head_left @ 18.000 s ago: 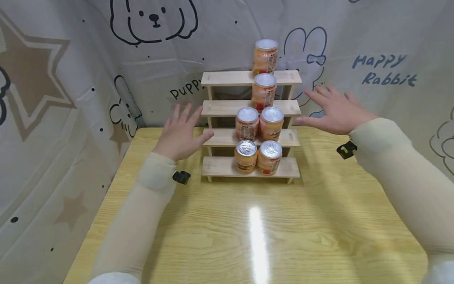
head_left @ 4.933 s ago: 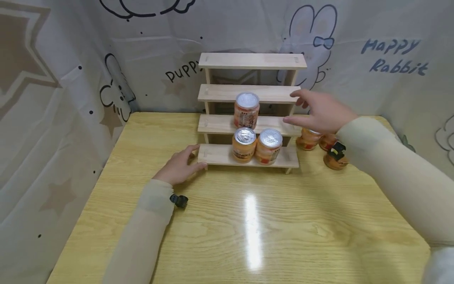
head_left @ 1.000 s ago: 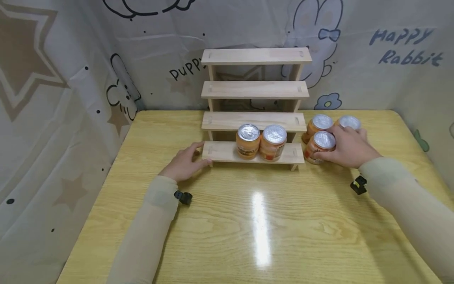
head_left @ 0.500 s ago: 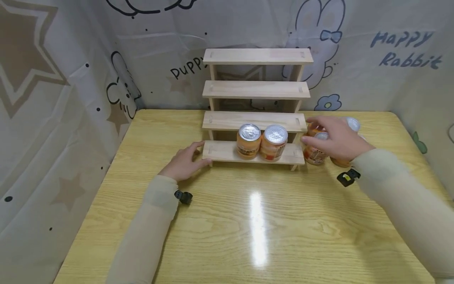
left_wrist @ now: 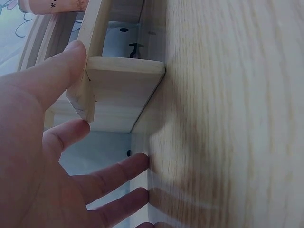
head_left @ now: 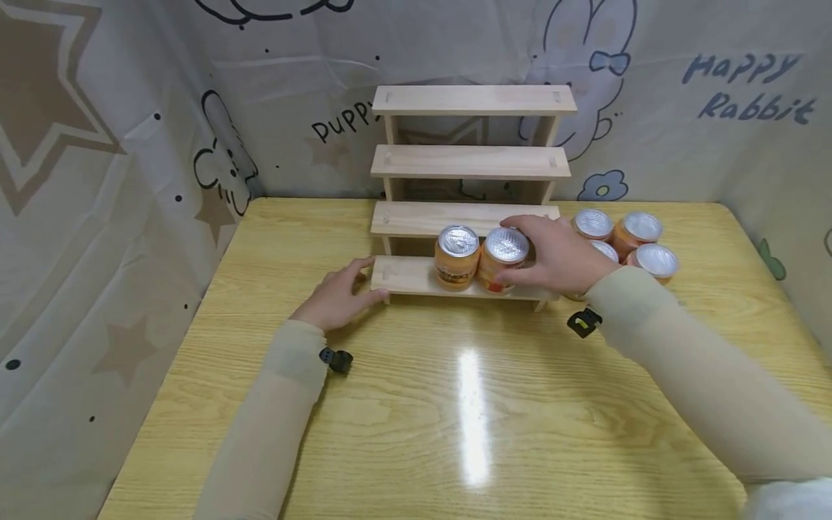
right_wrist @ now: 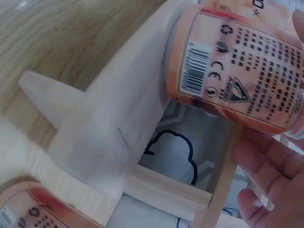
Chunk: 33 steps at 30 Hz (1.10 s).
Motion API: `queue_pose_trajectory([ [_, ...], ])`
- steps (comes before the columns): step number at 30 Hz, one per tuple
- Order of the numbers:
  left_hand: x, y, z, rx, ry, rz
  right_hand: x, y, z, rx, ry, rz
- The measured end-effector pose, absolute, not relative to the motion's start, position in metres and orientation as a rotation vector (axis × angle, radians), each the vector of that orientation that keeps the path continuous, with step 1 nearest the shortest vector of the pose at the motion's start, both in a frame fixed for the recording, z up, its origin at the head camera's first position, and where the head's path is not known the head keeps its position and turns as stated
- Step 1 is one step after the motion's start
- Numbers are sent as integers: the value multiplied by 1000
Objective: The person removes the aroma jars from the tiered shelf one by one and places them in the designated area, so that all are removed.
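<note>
Along the bottom shelf [head_left: 408, 279] stand a left can [head_left: 456, 263] and, just beside it, a right can [head_left: 504, 254]. I judge I'm at the start of taking the right can; that calls for a sure grip and a straight lift clear of its neighbour, perhaps toward the loose cans [head_left: 642, 232] on the table [head_left: 390, 426]. My left hand [head_left: 336, 297] pinches the shelf's left end, thumb and forefinger on its edges, other fingers spread. My right hand [head_left: 564, 254] curls round the right can; how firmly, I can't tell.
</note>
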<state>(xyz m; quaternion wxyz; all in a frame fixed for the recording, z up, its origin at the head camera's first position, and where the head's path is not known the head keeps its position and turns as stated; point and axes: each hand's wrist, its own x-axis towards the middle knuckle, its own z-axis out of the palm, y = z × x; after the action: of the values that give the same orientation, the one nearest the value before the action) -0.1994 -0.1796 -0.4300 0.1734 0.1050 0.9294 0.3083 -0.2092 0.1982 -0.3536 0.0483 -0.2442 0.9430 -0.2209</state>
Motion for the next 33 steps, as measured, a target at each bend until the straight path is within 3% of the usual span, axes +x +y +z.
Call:
queue_pose_trajectory([
  [16, -199, -173, -434, 313, 2632, 868, -201, 210, -365, -630, 2903, -874],
  [33, -200, -178, -433, 313, 2645, 853, -157, 282, -326, -328, 3020, -896],
])
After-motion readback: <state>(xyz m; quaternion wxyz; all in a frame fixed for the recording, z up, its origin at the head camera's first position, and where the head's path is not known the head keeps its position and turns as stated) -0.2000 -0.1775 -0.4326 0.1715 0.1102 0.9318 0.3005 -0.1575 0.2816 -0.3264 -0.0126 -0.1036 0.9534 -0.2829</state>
